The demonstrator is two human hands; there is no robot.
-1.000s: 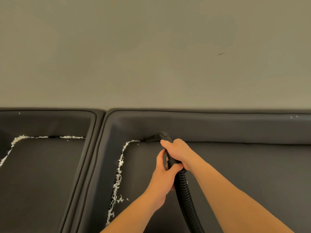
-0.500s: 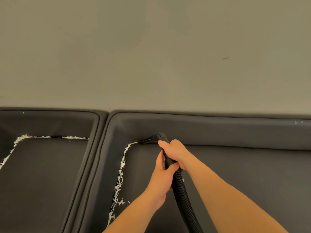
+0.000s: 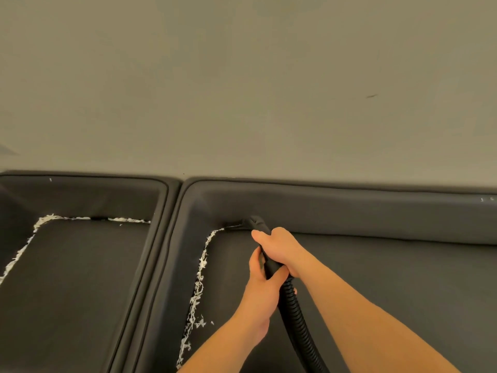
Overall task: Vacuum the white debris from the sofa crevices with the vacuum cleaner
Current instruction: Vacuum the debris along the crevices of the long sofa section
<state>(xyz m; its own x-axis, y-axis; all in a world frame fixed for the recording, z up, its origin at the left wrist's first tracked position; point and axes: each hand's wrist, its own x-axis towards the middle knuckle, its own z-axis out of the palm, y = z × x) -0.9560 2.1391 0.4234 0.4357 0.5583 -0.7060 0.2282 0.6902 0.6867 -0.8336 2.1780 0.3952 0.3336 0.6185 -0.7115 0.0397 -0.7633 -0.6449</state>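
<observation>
both hands [image 3: 271, 267] on nozzle [image 3: 258, 224] in back crevice, debris [image 3: 200, 275] along left edge

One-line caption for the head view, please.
Both hands, left hand and right hand, hold the vacuum hose, nozzle in the sofa back crevice near remaining white debris.
</observation>
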